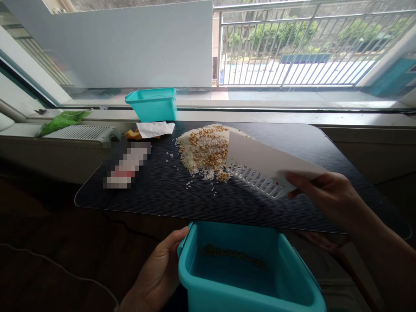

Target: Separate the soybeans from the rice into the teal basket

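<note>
White plastic scraper [260, 162], flat and broad with a row of slots along its lower edge, stands tilted on the dark wood-grain surface [156, 195], its slotted edge touching the right flank of a heap of white rice mixed with yellow beans [204, 149]. The right hand [325, 195] is closed on the scraper's right end, fingers over the top face and thumb beneath. The left hand [159, 268] grips the left rim of a teal plastic bin [227, 299], thumb hooked at the corner. It holds the bin below the near edge of the surface, in front of the heap but well apart from it. A thin line of yellow beans [232, 253] lies on the bin's floor. Loose grains [191, 184] dot the surface just in front of the heap. Behind, a second teal tub [152, 104] sits by the window sill, with a white paper sheet [154, 128] just in front of it and a blurred packet [128, 167] nearer and to the left. Risks, as I judge them: the beans are round and would roll freely on the smooth surface, so a brisk sweep could send them past the bin's rim to the floor. Rice could slip along with them under the slots if the edge lifts. Held one-handed by one corner, the bin could tip as weight gathers.
</note>
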Demonstrator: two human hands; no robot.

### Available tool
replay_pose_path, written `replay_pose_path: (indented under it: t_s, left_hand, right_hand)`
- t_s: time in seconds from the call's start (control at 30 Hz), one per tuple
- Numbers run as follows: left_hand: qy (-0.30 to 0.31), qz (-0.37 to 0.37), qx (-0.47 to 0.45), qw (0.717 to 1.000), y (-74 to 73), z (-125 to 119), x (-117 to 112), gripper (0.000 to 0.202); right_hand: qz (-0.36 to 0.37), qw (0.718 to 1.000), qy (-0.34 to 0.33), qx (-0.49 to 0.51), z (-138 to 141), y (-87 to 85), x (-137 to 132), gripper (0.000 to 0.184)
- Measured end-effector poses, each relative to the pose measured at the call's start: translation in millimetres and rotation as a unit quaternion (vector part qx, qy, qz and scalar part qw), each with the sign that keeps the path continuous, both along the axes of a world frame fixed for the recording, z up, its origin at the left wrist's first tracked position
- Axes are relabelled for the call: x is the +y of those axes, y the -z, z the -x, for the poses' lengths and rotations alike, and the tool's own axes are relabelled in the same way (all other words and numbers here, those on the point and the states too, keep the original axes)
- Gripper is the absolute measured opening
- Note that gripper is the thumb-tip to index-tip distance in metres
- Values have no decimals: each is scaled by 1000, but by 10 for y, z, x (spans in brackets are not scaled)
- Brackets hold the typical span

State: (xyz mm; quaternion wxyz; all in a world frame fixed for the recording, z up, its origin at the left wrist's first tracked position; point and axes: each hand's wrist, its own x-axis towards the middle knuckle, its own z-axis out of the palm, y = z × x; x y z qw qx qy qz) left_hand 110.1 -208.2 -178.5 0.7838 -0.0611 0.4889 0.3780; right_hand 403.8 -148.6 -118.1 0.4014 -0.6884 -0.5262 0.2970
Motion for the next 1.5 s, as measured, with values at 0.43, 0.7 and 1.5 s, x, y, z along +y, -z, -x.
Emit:
replay_pose_path:
  t_s: [0.43,0.7,1.5]
  left_hand:
    - [10,-3,11,1000,-1,-3,-2,16]
    - [14,-2,13,1000,10,14,-2,17]
    - [-4,-7,-2,1000,-46,153,10,24]
  right_hand:
    - [-14,998,-65,-15,114,-45,108,36]
    - [15,996,-67,-49,85,-127,-5,46]
    - [33,997,-66,-16,110,-103,-155,44]
